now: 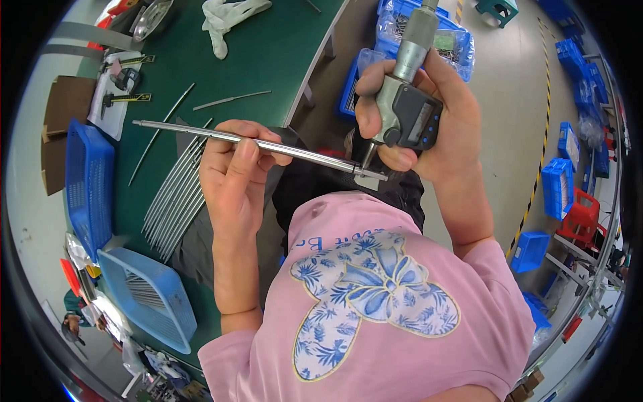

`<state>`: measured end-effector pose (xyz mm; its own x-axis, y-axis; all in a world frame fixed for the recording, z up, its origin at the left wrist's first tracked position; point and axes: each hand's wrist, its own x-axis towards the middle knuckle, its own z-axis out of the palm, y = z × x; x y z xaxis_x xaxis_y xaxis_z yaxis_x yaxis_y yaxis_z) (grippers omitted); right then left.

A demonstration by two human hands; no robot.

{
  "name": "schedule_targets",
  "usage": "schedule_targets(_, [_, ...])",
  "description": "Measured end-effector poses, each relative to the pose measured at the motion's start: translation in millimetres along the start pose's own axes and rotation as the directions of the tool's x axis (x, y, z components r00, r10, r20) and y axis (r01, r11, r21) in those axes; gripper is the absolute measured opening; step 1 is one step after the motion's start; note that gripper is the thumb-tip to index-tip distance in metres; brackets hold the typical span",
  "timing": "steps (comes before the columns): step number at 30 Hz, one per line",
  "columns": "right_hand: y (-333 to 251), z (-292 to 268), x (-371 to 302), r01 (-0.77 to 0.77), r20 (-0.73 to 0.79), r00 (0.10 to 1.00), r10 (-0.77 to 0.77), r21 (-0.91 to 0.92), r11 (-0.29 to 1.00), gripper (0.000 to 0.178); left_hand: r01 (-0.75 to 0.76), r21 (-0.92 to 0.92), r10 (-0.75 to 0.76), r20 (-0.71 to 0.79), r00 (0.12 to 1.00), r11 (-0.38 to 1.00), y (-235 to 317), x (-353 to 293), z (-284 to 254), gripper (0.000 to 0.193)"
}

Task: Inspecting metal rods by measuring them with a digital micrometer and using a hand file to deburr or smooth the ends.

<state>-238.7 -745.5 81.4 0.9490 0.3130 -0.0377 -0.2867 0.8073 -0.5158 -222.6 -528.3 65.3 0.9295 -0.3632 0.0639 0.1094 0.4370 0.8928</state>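
My left hand (236, 167) pinches a long, thin steel rod (301, 154) between thumb and fingers, its stepped tip pointing left. My right hand (449, 107) grips a digital micrometer (410, 107) with a silver thimble and a dark display housing. The rod's right end lies at the micrometer's measuring jaw, just below the spindle; whether the spindle touches it I cannot tell. On the green table to the left of my left hand, several similar rods (175, 194) lie side by side over a dark grey cloth.
A curved rod (161, 134) and a thin file-like tool (232, 100) lie on the green table (268, 53), near calipers (126, 98) on paper. A white glove (226, 20) is at the back. Blue baskets (149, 295) line the left; blue bins (532, 251) and a red stool (581, 218) stand right.
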Motion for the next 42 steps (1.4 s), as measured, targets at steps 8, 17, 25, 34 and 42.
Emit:
schedule_targets(8, [0.8,-1.2,-0.4,-0.006,0.014,1.000,0.007,-0.014,1.000,0.063,0.024,0.022,-0.024,-0.014,1.000,0.999,-1.0,-2.7,-0.1,0.015])
schedule_targets(17, [0.6,-0.6,-2.2,-0.007,0.008,1.000,0.007,-0.032,0.999,0.062,0.023,0.008,-0.023,-0.051,0.998,1.000,-3.9,-2.2,0.2,0.012])
schedule_targets(25, [1.5,-1.0,-1.2,-0.011,-0.016,1.000,0.010,-0.056,0.998,0.058,0.030,0.011,-0.030,-0.040,0.999,0.999,-3.6,-1.8,-1.4,0.011])
schedule_targets(34, [4.6,2.3,0.2,-0.022,-0.154,0.988,0.015,-0.045,0.999,0.049,0.034,-0.004,-0.034,-0.052,0.998,0.999,-6.0,-1.5,-2.6,0.013])
schedule_targets(42, [6.0,0.4,-0.5,-0.035,-0.061,0.998,0.022,-0.223,0.974,0.068,0.051,0.014,-0.050,-0.077,0.996,0.999,-3.8,-4.1,-5.1,0.014])
